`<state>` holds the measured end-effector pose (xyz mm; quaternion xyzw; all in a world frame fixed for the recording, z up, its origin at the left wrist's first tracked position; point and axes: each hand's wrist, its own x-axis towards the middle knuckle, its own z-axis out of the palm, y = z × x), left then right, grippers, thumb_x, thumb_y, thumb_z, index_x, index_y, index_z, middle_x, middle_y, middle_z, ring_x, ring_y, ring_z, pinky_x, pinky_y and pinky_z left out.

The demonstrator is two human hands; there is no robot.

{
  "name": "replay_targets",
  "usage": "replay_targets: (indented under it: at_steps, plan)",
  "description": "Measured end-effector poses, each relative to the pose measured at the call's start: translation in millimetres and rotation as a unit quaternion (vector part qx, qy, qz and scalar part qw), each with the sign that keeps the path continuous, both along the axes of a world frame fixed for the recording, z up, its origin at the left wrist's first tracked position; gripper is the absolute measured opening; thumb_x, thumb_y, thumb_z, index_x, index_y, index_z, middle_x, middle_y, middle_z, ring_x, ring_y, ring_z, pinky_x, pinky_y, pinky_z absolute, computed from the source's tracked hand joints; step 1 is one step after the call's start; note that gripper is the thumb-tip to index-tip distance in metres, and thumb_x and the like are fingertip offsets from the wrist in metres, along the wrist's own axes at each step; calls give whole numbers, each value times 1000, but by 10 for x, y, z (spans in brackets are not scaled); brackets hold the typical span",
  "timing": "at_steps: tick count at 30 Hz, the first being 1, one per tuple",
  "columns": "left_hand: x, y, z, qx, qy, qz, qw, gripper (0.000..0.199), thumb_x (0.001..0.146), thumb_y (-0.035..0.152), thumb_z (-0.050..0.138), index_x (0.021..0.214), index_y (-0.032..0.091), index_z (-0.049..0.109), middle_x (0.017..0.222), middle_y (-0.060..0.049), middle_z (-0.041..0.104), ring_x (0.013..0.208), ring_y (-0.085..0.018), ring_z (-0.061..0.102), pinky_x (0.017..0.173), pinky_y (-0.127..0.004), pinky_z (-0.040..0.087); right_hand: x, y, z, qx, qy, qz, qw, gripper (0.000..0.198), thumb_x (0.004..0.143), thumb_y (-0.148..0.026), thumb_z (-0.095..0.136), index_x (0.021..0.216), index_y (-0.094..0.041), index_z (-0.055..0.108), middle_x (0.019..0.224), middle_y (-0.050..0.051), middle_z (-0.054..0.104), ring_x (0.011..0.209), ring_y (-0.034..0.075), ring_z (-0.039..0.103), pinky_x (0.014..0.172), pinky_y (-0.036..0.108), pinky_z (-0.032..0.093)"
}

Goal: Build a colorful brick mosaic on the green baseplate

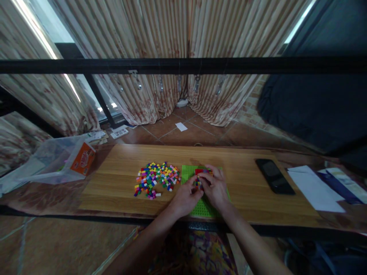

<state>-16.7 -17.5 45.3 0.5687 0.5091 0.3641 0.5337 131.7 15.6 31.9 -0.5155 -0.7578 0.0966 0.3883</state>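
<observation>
A green studded baseplate (205,209) lies on the wooden board, with a patch of small red, blue and other coloured toy bricks (198,171) on it. At the left side of this patch, my left hand (185,198) has its curled thumb and forefinger around the bricks. My right hand (215,186) reaches over from the right, its fingers bent into a pinch at the same bricks. The fingertips of both hands almost meet and hide part of the patch. Whatever small piece the right fingers pinch is too small to make out.
Left of the baseplate spreads a pile of loose coloured bricks (157,177). A clear plastic box (61,154) with an orange label stands at the far left. On the right lie a black phone (274,176) and white papers (314,189). A black bar (183,65) crosses beyond the table.
</observation>
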Motion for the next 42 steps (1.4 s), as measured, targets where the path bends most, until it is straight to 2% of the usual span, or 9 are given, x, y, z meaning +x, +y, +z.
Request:
replay_targets:
  at_steps: [5,10,17,25,36,42]
  plan:
    - [1,4,22,14,40,-17,999,58,80,22,55,136,15,45,64,4,53,54,-10,44,54,-23,35,-23,20,8,-15,-13,-2,1000,24,90,-28,50,90,-25,73,123,9,59,111,27,50,93,47,40]
    - [28,15,44,6,34,-31,999,62,80,22,55,139,16,41,65,4,54,53,-10,44,53,-22,34,11,51,-53,-9,8,-3,1000,25,90,-30,49,90,-24,73,122,9,60,108,26,51,92,46,42]
    - [46,50,60,1,44,-47,998,57,79,21,54,135,18,45,59,7,49,49,-9,40,48,-20,30,2,70,-99,-30,98,-35,994,19,85,-32,57,87,-23,74,114,10,62,106,26,53,92,45,44]
    - [30,42,25,17,79,-42,996,57,79,25,55,134,18,46,63,5,56,53,-11,46,53,-22,35,-11,106,-87,-75,150,-52,985,20,82,-28,56,94,-24,71,118,10,59,109,23,54,95,45,43]
    - [44,40,7,-1,79,-35,996,66,79,27,55,142,15,38,59,5,52,50,-11,43,49,-22,31,-14,185,-97,-116,179,-62,975,17,75,-28,60,85,-24,73,111,8,63,104,24,57,95,45,44]
    - [54,34,63,15,95,-24,995,61,78,25,56,136,14,46,58,5,54,51,-12,45,51,-23,34,-29,208,-99,-151,192,-55,968,18,75,-28,59,85,-24,73,106,7,65,101,24,59,93,44,44]
